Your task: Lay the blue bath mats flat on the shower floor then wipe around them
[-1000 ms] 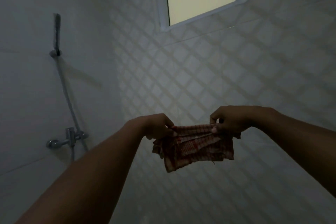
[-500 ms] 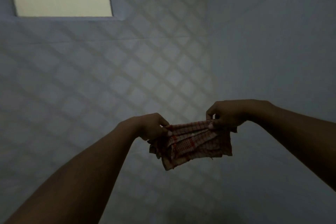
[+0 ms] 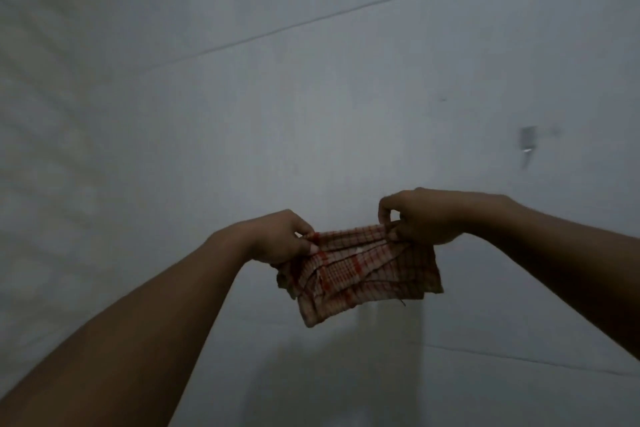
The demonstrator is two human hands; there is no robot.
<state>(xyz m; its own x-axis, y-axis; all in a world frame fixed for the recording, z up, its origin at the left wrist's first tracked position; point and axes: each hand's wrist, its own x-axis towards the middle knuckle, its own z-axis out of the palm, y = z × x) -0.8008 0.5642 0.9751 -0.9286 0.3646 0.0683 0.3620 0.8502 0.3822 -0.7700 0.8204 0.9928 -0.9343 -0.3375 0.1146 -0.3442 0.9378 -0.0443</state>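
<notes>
A red-and-white checked cloth hangs folded in the air in front of me, held up at chest height. My left hand pinches its upper left edge. My right hand pinches its upper right edge, fingers curled over the fabric. The cloth sags in creased layers between the two hands. No blue bath mats and no shower floor are in view.
A plain pale tiled wall fills the view, dimly lit. A small metal wall fitting sticks out at the right. The patterned tile wall shows at the far left edge.
My view has swung to the right: the window and patterned wall have slid out to the left, and the plain wall now faces me. Both hands keep the same hold on the cloth.
</notes>
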